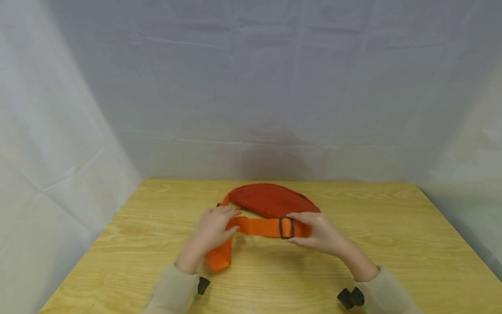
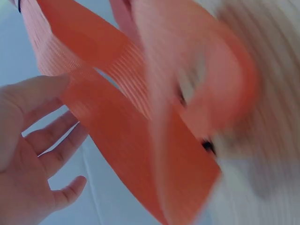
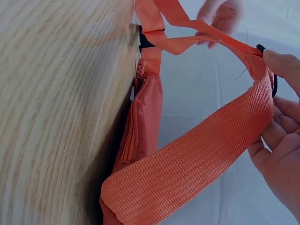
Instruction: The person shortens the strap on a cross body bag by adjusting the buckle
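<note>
A red waist bag [image 1: 266,198] lies on the table with its orange strap [image 1: 264,227] stretched between both hands. My left hand [image 1: 213,229] pinches the strap near its left bend, thumb on one face and fingers behind, as the left wrist view shows. From that hand a loop of strap hangs toward the tabletop. My right hand [image 1: 319,231] grips the strap at the black slider buckle [image 1: 286,227], thumb above and fingers below. In the right wrist view, the bag's zipped side [image 3: 145,117] and a black buckle [image 3: 149,38] on the strap show beyond the hand.
The wooden table [image 1: 129,257] carries the bag near its back edge. White sheeting [image 1: 251,96] hangs behind and on both sides. Black pieces [image 1: 351,298] sit by the cuffs of both sleeves.
</note>
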Action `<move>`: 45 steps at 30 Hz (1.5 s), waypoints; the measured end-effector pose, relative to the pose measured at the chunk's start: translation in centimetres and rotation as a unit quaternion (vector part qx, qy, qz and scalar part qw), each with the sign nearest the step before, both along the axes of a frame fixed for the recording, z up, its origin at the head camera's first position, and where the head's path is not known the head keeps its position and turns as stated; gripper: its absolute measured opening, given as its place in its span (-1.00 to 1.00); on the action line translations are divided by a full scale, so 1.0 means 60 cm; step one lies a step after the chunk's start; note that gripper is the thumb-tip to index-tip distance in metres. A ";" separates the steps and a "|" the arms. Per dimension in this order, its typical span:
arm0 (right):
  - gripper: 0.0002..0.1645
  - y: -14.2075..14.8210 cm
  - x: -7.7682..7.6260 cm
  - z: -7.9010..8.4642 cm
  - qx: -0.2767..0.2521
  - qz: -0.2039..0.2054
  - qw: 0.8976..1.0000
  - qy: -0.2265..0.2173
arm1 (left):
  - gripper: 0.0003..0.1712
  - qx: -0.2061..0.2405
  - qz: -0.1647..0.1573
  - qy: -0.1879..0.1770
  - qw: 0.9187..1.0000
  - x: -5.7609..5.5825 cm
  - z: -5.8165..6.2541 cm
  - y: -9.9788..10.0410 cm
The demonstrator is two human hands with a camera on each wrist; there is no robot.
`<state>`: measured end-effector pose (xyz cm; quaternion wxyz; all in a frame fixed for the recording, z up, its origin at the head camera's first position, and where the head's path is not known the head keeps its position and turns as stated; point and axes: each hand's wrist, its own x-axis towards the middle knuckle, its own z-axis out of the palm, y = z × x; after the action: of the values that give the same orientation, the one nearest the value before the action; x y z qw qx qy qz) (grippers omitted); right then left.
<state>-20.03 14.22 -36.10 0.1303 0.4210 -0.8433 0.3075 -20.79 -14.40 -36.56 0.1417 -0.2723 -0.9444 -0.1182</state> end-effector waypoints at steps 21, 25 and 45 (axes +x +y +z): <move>-0.43 -0.011 0.002 -0.002 -0.022 0.002 0.999 -0.027 | -0.41 0.108 -0.152 -0.041 0.982 0.016 0.030 0.095; -0.43 -0.011 0.000 -0.004 -0.025 0.006 0.999 -0.019 | -0.38 0.118 -0.156 -0.048 0.980 0.015 0.028 0.103; -0.40 -0.004 -0.007 -0.011 -0.070 0.025 0.990 -0.121 | -0.40 0.183 -0.172 -0.033 0.967 0.012 0.016 0.120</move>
<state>-20.47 13.97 -36.73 0.0489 0.3919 -0.8185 0.4172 -20.09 -7.22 -35.57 0.1358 -0.3960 -0.8496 -0.3208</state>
